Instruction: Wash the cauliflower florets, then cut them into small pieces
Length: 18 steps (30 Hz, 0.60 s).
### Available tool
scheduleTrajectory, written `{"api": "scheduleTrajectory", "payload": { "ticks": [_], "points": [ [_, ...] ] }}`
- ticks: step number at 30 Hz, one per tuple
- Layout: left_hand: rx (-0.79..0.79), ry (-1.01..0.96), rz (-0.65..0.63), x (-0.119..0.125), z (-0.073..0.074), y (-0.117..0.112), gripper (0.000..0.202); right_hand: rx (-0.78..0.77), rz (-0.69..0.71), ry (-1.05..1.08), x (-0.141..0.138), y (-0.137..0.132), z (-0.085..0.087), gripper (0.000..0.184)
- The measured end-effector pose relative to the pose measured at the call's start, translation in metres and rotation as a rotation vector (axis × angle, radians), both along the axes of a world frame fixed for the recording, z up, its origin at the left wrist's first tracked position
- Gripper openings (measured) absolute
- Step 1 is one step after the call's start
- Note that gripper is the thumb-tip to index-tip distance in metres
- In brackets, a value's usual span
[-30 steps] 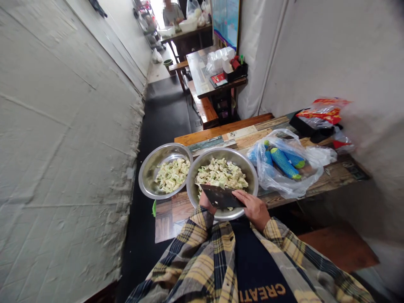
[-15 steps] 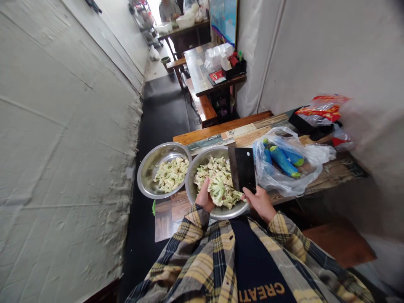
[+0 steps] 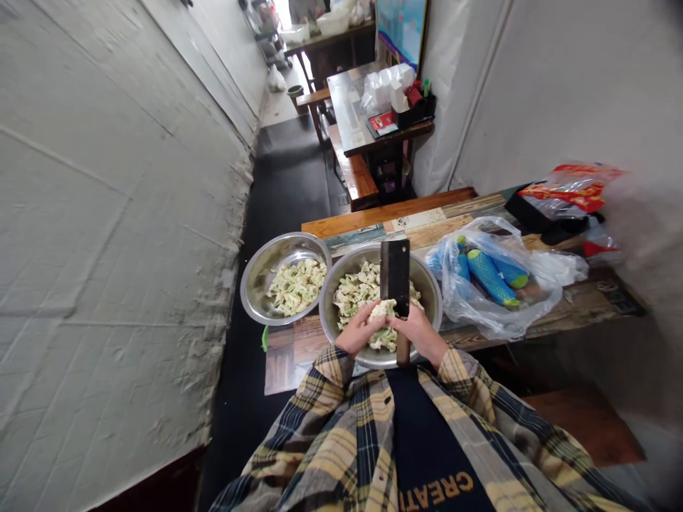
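Observation:
My left hand (image 3: pixel 358 330) is closed round a piece of cauliflower (image 3: pixel 383 310), over the right-hand metal bowl (image 3: pixel 329 323). My right hand (image 3: pixel 424 333) grips a cleaver (image 3: pixel 395 274), its dark blade pointing away from me and the wooden handle (image 3: pixel 403 351) sticking out below the palm. Both hands meet at the cauliflower, the right thumb close against it. Cut cauliflower florets (image 3: pixel 352 290) fill much of this bowl. To its left stands a second metal bowl (image 3: pixel 253 284) with more cut florets (image 3: pixel 297 284) in it.
On the table (image 3: pixel 306 341), right of the bowls, lies a clear plastic bag (image 3: pixel 512 323) with blue-netted produce (image 3: pixel 489 277). Behind it are a black tray (image 3: pixel 544 226) and a red packet (image 3: pixel 576 186). A bench (image 3: pixel 352 167) and another table (image 3: pixel 352 139) stand farther off. A wall (image 3: pixel 133 249) runs along the left.
My hands have come together; the cleaver has swung inward and now stands more upright beside the cauliflower. The cauliflower piece has been turned, its pale top now showing. The view has shifted slightly.

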<state>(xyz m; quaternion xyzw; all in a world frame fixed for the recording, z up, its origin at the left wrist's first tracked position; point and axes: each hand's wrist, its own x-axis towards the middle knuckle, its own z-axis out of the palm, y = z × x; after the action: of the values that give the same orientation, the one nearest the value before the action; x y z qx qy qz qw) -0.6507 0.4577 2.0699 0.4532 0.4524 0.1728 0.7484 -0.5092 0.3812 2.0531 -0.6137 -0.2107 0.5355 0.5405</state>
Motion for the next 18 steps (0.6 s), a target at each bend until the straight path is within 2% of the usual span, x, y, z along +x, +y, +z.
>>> {"api": "scheduleTrajectory", "payload": {
  "ticks": [2, 5, 7, 11, 14, 18],
  "points": [
    [0.01, -0.004, -0.025, -0.003, -0.002, -0.001, 0.066, 0.014, -0.051, 0.152, -0.004, 0.0, -0.001, 0.046],
    [-0.042, -0.021, 0.087, -0.004, -0.007, -0.007, 0.082, -0.02, -0.19, 0.31, -0.005, 0.002, 0.0, 0.04],
    [-0.107, 0.013, 0.154, -0.002, -0.01, -0.013, 0.073, -0.046, -0.273, 0.341, -0.004, 0.003, 0.001, 0.036],
    [-0.257, 0.023, 0.14, 0.002, -0.013, -0.023, 0.046, -0.047, -0.377, 0.355, -0.003, 0.005, 0.004, 0.031],
    [-0.218, -0.042, 0.176, 0.004, -0.012, -0.024, 0.046, -0.052, -0.426, 0.352, -0.004, 0.006, 0.004, 0.029],
    [-0.149, -0.134, 0.19, 0.004, -0.009, -0.022, 0.048, -0.048, -0.412, 0.285, -0.003, 0.008, 0.0, 0.025]
  ]
}}
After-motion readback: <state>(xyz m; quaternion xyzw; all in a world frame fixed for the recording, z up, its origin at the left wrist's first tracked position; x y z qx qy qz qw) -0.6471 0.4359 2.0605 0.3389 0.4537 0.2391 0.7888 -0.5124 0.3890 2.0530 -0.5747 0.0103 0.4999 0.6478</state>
